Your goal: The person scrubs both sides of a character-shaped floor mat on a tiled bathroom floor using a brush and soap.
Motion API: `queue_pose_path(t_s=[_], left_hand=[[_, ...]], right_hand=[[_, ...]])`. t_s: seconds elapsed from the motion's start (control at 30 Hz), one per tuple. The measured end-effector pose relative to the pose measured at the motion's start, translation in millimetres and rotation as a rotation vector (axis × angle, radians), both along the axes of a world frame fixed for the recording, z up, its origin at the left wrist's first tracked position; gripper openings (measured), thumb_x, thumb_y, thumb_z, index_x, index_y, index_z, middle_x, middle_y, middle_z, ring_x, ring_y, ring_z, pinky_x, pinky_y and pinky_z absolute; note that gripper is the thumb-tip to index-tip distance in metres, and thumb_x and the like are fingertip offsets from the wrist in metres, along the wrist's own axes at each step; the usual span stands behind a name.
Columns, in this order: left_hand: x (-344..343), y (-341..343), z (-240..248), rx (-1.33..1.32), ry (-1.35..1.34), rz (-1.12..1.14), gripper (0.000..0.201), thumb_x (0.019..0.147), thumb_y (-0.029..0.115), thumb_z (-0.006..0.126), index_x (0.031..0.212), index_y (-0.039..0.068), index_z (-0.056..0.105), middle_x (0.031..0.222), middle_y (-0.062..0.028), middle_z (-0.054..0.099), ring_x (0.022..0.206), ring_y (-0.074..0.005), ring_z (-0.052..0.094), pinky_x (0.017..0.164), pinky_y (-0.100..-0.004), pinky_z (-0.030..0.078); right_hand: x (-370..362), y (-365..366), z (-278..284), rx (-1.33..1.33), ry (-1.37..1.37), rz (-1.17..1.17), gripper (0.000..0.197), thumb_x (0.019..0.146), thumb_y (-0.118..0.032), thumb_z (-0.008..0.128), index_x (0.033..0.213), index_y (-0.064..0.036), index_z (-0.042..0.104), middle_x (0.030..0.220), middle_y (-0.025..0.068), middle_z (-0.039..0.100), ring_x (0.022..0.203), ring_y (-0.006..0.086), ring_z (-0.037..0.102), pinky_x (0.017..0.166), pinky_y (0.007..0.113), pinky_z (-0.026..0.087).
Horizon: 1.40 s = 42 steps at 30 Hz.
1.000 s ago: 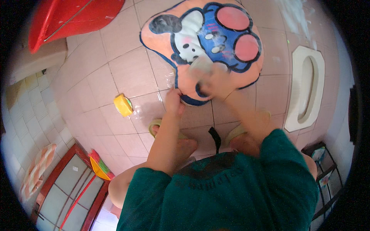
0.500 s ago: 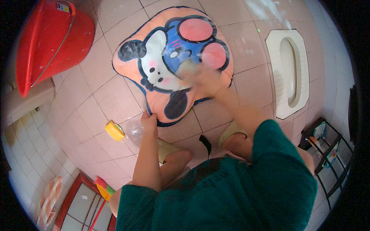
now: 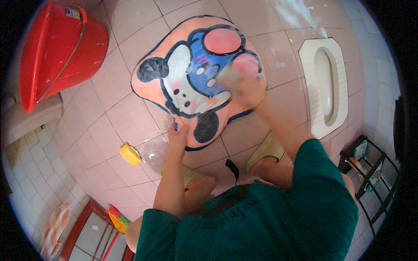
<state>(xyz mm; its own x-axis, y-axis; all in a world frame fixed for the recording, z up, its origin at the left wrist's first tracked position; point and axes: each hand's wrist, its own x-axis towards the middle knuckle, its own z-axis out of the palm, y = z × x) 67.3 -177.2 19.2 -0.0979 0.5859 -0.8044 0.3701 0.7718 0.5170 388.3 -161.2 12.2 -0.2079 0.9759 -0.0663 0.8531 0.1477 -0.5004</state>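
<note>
A flat, wet cartoon cushion point(image 3: 146, 85), orange with a white-and-blue puppy figure and dark trim, lies on the tiled floor in front of me. My left hand point(image 3: 177, 134) is closed on its near edge, beside the dark ear shape. Over the right part of the cushion, my right hand point(image 3: 249, 90) is smeared by motion. At its fingers is a pale, greenish blurred thing point(image 3: 226, 79), pressed against or close above the fabric; its kind cannot be made out. Faint white streaks of suds show on the print.
A red bucket point(image 3: 65, 56) stands at the far left, a white squat toilet point(image 3: 307, 82) at the right. A yellow block-shaped thing point(image 3: 130, 154) lies left of my left hand, near a clear plastic thing point(image 3: 154, 149). White foam point(image 3: 300, 15) lies at the back; a black rack point(image 3: 370, 169) stands near right.
The cushion has slid a little nearer and to the right, its near edge moving with my left hand. My right hand has moved rightward and slightly nearer across it.
</note>
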Motion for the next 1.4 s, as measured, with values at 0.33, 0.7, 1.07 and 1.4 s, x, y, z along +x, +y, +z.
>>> queue_pose_path(t_s=[0.33, 0.7, 1.07, 1.4], left_hand=[[10.1, 38.0, -0.3, 0.182, -0.283, 0.235, 0.034, 0.079, 0.007, 0.075, 0.110, -0.001, 0.063, 0.093, -0.0056, 0.069, 0.077, -0.0134, 0.066, 0.061, -0.0253, 0.052], [-0.7, 10.1, -34.8, 0.058, -0.092, 0.277, 0.029, 0.076, 0.006, 0.078, 0.100, -0.001, 0.063, 0.089, -0.0086, 0.068, 0.068, -0.0161, 0.065, 0.055, -0.0296, 0.053], [-22.3, 49.2, -10.4, 0.468, -0.035, 0.138, 0.033, 0.082, 0.015, 0.075, 0.109, 0.000, 0.065, 0.102, -0.0074, 0.071, 0.087, -0.0142, 0.065, 0.076, -0.0319, 0.054], [-12.3, 39.6, -0.1, 0.424, 0.274, 0.006, 0.026, 0.078, 0.024, 0.076, 0.098, 0.008, 0.068, 0.093, -0.0136, 0.072, 0.085, -0.0294, 0.068, 0.075, -0.0368, 0.052]], right_hand=[[-95.4, 35.2, 14.2, 0.149, 0.364, -0.262, 0.061, 0.079, -0.026, 0.067, 0.138, -0.0256, 0.054, 0.114, 0.0183, 0.059, 0.103, 0.0396, 0.057, 0.086, 0.048, 0.050], [84.4, 87.7, -8.3, -0.095, -0.170, -0.757, 0.050, 0.090, -0.042, 0.056, 0.139, -0.0310, 0.053, 0.108, 0.0217, 0.063, 0.094, 0.0394, 0.064, 0.082, 0.050, 0.052], [-157.1, 92.1, 7.6, 0.054, 0.097, 0.322, 0.060, 0.073, -0.022, 0.070, 0.131, -0.0327, 0.059, 0.116, 0.0104, 0.063, 0.102, 0.0339, 0.061, 0.089, 0.046, 0.051], [-141.2, 129.7, 18.6, -0.114, 0.184, 0.094, 0.059, 0.073, -0.034, 0.077, 0.130, -0.0282, 0.061, 0.117, 0.0153, 0.062, 0.103, 0.0360, 0.061, 0.084, 0.046, 0.052]])
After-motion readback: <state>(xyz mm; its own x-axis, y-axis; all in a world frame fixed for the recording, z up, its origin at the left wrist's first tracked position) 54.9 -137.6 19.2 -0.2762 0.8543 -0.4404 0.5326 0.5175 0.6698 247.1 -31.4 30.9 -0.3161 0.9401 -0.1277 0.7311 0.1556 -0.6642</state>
